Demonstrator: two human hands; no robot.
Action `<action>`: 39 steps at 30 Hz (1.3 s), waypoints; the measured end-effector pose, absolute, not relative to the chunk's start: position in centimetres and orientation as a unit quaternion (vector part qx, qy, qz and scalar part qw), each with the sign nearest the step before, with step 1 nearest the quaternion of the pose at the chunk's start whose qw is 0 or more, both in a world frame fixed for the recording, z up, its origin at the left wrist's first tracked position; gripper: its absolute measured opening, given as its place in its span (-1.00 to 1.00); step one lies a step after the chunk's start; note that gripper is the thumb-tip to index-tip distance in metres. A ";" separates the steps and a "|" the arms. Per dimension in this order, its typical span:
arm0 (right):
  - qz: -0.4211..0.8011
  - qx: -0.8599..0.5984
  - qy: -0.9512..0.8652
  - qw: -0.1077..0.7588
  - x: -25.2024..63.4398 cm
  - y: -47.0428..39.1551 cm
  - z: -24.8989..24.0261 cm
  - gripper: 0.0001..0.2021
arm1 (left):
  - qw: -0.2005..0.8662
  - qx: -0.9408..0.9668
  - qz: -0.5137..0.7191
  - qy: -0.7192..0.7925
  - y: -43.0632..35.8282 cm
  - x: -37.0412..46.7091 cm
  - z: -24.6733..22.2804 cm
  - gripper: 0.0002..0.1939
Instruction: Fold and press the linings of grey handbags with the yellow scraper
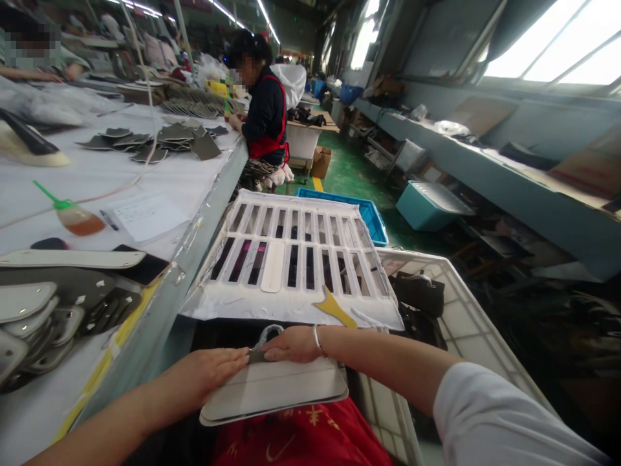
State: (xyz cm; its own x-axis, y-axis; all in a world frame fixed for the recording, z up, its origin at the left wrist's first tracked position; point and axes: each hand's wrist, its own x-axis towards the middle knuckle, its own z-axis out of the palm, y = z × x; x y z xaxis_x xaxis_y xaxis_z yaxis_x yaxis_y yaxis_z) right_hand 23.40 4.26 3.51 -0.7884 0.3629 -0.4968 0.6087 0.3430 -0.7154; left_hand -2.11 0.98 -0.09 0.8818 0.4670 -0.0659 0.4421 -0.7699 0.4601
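A pale, flat bag panel (279,391) with rounded corners and a darker layer beneath lies over my lap. Along its far edge runs a dark grey strip, and a loop in clear wrapping (270,332), like a handle, stands up there. My left hand (218,370) rests on the panel's left part, fingers straight and together, tips at the grey strip; its thumb is hidden. From the other side my right hand (295,344) grips the far edge near the loop, its thumb on top and its other fingers partly hidden.
Ahead is a white slotted rack (291,301) bearing a pale strip (273,266) and a yellow forked tool (336,307). Bag pieces (29,304) and a glue bottle (77,219) lie on the left table. A white crate (456,285) holds dark bags (418,294). A co-worker (266,107) works farther off.
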 end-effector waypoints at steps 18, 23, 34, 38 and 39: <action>-0.442 0.319 0.828 0.134 23.6 4.7 3.1 -0.61 | 0.079 0.940 -0.042 0.330 -1.5 -2.4 0.6 -0.31; -0.381 0.404 0.832 0.013 30.3 1.3 4.4 -0.59 | 0.017 0.947 0.014 0.321 -2.1 -0.9 0.5 -0.53; -0.232 0.538 0.731 -0.348 33.1 -12.0 -1.2 -0.98 | 0.077 0.905 0.162 0.384 -8.5 10.6 -0.8 -0.84; -0.198 0.556 0.718 -0.369 32.6 -12.3 -2.5 -0.94 | 0.068 0.904 0.167 0.387 -8.5 10.6 -0.7 -0.82; -0.190 0.558 0.719 -0.368 32.5 -12.3 -2.5 -0.93 | 0.063 0.903 0.168 0.390 -8.6 10.6 -0.6 -0.82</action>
State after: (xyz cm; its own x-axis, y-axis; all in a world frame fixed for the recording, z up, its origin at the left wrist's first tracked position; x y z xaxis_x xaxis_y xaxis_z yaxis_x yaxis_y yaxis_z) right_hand 32.53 -12.26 -2.54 -0.1063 0.9425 0.3170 0.6627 0.3048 -0.6840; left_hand 10.62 -8.58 -0.62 0.6396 0.7254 0.2542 0.6831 -0.6881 0.2447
